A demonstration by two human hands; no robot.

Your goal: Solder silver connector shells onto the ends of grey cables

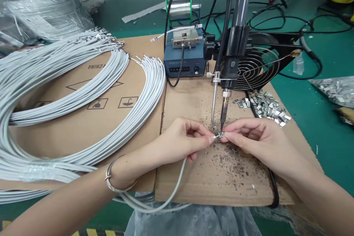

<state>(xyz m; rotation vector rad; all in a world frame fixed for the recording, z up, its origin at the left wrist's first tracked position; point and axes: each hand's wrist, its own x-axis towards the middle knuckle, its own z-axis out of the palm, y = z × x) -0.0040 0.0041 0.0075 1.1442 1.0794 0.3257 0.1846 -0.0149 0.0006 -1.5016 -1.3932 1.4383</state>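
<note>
Between thumb and fingers, my left hand [190,138] pinches the end of a white cable [181,173], whose thin wires point right. My right hand [251,134] pinches a small metal connector [221,135] against those wire ends. Both meet just under the tip of a mounted soldering iron [224,112], which looks to be at or very near the joint. Beside the iron, a thin metal feed tube [214,103] curves down to the same spot. Whether the wires are joined to the connector is too small to tell.
Bundles of white cables [138,118] lie on cardboard at left. A blue solder feeder box [184,61] and a solder spool [179,10] stand behind. A fan [254,68] and a pile of connectors [269,107] are at right. Dark specks cover the cardboard [193,188] below the iron.
</note>
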